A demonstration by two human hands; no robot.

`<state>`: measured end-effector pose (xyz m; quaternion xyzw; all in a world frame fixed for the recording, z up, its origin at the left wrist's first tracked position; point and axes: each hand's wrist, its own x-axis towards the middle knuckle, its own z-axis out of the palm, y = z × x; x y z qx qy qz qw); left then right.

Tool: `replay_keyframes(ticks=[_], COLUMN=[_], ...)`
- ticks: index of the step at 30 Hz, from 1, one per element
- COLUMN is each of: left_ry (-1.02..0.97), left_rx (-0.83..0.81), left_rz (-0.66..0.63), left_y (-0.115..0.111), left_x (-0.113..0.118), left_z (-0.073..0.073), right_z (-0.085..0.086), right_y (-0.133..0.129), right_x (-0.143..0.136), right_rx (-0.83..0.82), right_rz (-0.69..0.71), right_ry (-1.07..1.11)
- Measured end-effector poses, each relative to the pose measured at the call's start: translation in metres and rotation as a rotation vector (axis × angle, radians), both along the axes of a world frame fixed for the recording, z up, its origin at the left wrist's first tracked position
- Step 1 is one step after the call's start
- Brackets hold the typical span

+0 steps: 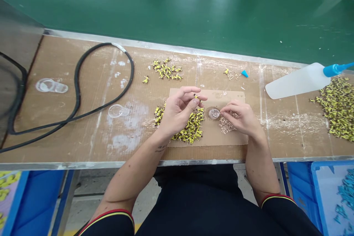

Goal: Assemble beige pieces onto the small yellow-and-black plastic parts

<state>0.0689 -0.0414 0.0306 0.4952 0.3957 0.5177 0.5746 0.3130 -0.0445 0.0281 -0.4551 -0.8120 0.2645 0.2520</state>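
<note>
My left hand (179, 112) pinches a small yellow-and-black figure (196, 97) between thumb and fingers. Below that hand lies a pile of similar yellow-and-black figures (190, 129) on a cardboard sheet (221, 141). Beside it, my right hand (239, 117) has thumb and forefinger closed at the rim of a small clear round dish (214, 113). Whatever is between those fingertips is too small to make out. Tiny pale beige pieces (226, 126) are heaped beneath the right hand, partly hidden by it.
A white squeeze bottle (298, 81) with blue nozzle lies at right, beside a large heap of yellow figures (340, 110). More figures (166, 70) and a blue cap (244, 73) lie behind. A black cable (77, 81) loops at left, near clear plastic cups (51, 86).
</note>
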Motion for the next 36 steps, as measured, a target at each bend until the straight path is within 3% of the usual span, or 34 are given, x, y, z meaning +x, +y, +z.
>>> replay_keyframes(ticks=[13,19,24,36], left_ry=[0.04,0.091,0.095,0.001], left_rx=[0.057,0.022,-0.037,-0.048], left_rz=[0.017,0.039,0.046,-0.121], left_y=[0.001,-0.001,-0.002,-0.015], left_x=[-0.001,0.0,0.004,0.016], left_z=[-0.002,0.005,0.004,0.0], right_z=[0.002,0.005,0.009,0.009], right_y=[0.0,0.0,-0.005,-0.018], right_x=[0.0,-0.001,-0.005,-0.019], right_rx=[0.013,0.014,0.059,0.135], right_rz=[0.006,-0.002,-0.041,-0.133], right_ry=[-0.006,0.015,0.194,0.464])
